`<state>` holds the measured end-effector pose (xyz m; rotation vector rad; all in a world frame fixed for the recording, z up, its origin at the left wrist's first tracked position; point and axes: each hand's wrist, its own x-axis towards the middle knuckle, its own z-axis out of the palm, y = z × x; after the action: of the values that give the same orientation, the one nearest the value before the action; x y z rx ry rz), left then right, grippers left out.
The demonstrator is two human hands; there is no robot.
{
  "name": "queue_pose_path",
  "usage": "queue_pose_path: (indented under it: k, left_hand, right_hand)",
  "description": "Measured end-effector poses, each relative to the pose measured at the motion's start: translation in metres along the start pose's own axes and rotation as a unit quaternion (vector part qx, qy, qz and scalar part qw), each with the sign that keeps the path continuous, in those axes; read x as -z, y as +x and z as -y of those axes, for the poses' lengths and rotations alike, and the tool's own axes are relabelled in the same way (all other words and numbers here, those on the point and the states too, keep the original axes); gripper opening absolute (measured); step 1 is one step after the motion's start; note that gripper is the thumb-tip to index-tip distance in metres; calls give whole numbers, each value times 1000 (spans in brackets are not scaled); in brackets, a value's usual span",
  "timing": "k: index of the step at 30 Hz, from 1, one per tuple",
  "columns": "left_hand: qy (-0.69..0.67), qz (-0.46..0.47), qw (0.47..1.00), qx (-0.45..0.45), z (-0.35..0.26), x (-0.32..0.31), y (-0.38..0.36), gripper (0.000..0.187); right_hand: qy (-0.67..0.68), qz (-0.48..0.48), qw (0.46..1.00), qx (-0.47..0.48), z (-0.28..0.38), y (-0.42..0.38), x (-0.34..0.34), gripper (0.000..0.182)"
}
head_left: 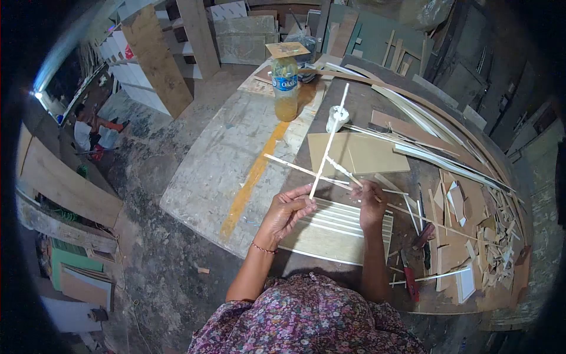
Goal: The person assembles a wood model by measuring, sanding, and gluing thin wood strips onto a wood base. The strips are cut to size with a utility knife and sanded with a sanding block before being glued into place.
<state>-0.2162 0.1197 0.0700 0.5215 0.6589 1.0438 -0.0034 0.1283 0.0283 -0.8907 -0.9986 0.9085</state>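
Note:
My left hand (pixel 287 213) pinches the lower end of a thin, pale wooden strip (pixel 335 128), which slants up and away over the table. In my right hand (pixel 371 203) is a short stick (pixel 342 168) coated with a white, paste-like substance; its tip meets the strip near the middle. Below both hands lies a light panel (pixel 321 239) with several parallel slats. Another thin strip (pixel 295 166) crosses behind the held one. Beyond them stands a small white-smeared cup (pixel 338 119), partly behind the strip, near a flat tan board (pixel 377 152).
On the table (pixel 206 177) stands a plastic bottle (pixel 285 88) of yellowish liquid with a wooden square on top. To the right lie long strips (pixel 436 156), a red-handled cutter (pixel 410 277) and piled wood scraps (pixel 492 259). A person (pixel 88 130) sits far left near a shelf unit (pixel 156 59).

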Motion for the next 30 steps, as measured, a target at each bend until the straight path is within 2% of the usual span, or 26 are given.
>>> queue_pose_path:
  k: [6,11,15,21,30]
  left_hand:
    - [-54,62,996,28,2,7,2,32]
    - [-84,40,995,36,5,7,5,34]
    - [-87,65,993,44,4,9,5,33]
    - [-7,23,1000,5,5,4,6,34]
    - [-42,28,999,2,8,12,9,31]
  right_hand:
    - [18,38,999,-18,-5,-10,-7,19]
    - [64,78,994,-48,-3,-18,-9,19]
    - [120,24,992,-13,1,-8,-9,19]
    - [37,56,996,-53,3,-12,-8,18]
    - [-44,91,993,-54,11,-26,-14,15]
